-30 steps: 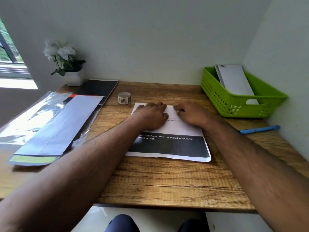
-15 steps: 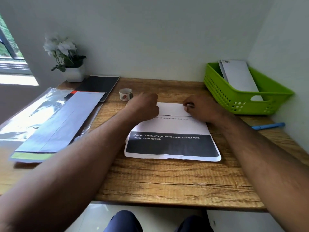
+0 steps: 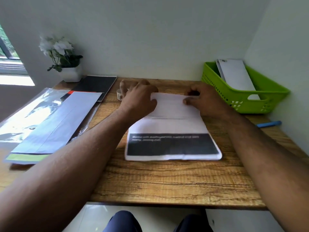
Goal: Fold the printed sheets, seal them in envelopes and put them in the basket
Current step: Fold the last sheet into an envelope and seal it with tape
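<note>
A printed sheet with a black band near its front edge lies in the middle of the wooden desk. Its far part is lifted off the desk. My left hand pinches the sheet's far left edge and my right hand pinches its far right edge. A green basket stands at the back right with a white envelope leaning inside it. Grey envelopes lie in a stack at the left, on a clear plastic sleeve.
A roll of tape sits just behind my left hand. A black notebook and a white flower pot stand at the back left. A blue pen lies at the right edge, by the wall.
Both hands went from pressing flat on the sheet to pinching its far edge, and that edge has come up off the desk.
</note>
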A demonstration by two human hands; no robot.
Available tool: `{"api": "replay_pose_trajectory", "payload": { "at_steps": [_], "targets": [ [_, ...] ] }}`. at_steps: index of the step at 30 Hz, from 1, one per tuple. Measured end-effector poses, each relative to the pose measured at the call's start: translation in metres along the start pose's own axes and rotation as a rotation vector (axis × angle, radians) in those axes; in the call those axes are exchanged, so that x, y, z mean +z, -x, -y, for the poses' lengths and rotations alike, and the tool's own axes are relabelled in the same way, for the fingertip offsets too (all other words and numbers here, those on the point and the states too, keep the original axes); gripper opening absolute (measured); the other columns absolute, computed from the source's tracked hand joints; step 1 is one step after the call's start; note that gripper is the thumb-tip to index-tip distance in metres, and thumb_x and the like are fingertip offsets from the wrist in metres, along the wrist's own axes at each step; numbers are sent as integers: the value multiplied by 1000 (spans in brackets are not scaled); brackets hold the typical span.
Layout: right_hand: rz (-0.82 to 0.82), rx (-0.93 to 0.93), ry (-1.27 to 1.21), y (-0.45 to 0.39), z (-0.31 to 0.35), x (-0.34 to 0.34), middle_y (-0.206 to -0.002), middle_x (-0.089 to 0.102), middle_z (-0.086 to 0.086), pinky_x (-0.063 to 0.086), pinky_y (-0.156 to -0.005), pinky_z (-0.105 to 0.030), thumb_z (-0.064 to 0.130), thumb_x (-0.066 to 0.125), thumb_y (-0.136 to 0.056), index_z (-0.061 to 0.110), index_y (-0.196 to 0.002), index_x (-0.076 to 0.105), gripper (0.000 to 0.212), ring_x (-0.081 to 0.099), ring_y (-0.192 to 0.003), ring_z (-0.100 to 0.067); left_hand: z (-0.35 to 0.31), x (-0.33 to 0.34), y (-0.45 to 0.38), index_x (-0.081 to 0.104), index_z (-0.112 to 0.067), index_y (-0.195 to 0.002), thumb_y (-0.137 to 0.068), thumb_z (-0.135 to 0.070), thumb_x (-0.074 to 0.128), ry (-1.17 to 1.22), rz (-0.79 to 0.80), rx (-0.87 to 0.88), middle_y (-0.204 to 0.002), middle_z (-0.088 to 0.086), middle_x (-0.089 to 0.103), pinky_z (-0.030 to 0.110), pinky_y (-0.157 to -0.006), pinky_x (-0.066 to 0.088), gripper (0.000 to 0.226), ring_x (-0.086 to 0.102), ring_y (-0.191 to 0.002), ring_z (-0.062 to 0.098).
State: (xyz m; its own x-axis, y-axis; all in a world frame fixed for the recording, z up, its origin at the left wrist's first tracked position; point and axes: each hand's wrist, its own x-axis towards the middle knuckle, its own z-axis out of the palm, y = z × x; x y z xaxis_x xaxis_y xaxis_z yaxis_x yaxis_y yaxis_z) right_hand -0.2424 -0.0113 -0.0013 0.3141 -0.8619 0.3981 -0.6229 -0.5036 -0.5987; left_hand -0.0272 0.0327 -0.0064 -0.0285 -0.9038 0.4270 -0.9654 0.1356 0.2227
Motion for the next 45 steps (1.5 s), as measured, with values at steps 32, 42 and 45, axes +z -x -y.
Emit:
{"api": "replay_pose_trajectory", "payload": {
  "at_steps": [32,42,45],
  "targets": [
    [547,-7,461,0,-6,39,-159,13,-1,8,-121,-37,33,28,-103,16,-151,17,52,9,-147,-16,-20,32,-3,5,-21,-155,-104,-41,19,-90,575,57,-163,-2,4,49,-120,5,57,2,-149,18],
    [488,110,418,3,-6,19,-159,15,-1,11,-114,-22,22,29,-103,14,-149,23,47,15,-146,-16,-21,18,-6,3,-17,-155,-105,-37,24,-136,688,-17,-163,2,-1,55,-119,6,58,1,-149,23],
    [459,150,394,4,-10,13,-158,18,-2,13,-112,-20,22,31,-103,13,-149,26,47,18,-145,-17,-7,9,-2,5,-12,-154,-105,-34,25,-154,679,-46,-162,8,3,48,-120,11,57,8,-149,27]
  ]
}}
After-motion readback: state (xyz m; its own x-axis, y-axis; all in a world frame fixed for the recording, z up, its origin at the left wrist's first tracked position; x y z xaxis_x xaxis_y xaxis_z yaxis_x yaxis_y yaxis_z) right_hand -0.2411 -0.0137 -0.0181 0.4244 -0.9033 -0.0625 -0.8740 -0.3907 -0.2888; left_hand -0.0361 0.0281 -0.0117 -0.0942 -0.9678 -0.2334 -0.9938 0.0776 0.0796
